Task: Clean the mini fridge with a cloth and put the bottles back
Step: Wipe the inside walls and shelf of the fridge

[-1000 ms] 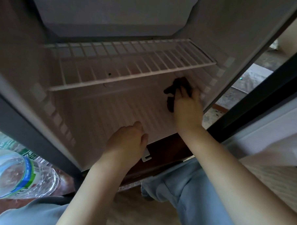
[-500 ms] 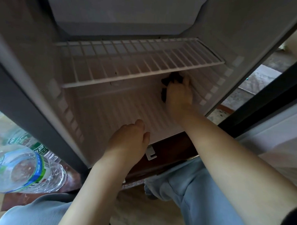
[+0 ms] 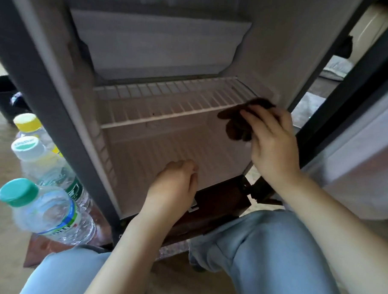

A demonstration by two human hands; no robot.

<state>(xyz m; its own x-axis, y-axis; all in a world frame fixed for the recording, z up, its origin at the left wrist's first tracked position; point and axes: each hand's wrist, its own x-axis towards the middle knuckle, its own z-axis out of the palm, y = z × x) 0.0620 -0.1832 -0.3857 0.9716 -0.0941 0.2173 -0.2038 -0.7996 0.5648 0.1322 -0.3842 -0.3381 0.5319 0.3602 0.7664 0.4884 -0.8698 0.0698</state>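
The right hand (image 3: 275, 148) grips the dark cloth (image 3: 236, 126) at the right end of the wire shelf (image 3: 168, 105) inside the mini fridge (image 3: 281, 50). The left hand (image 3: 173, 183), loosely curled and holding nothing, rests on the fridge floor. The bottles (image 3: 50, 214) stand outside, to the left of this hand.

There is one mini fridge (image 3: 281, 50), with one white wire shelf (image 3: 168, 101) and one freezer compartment (image 3: 160, 41) inside it, and one dark brown cloth (image 3: 236, 124). Three clear plastic bottles are in view: one yellow-capped bottle (image 3: 27, 123), one white-capped bottle (image 3: 39, 160) and one teal-capped bottle (image 3: 50, 214). Two bare hands show, one left hand (image 3: 173, 181) and one right hand (image 3: 273, 146).
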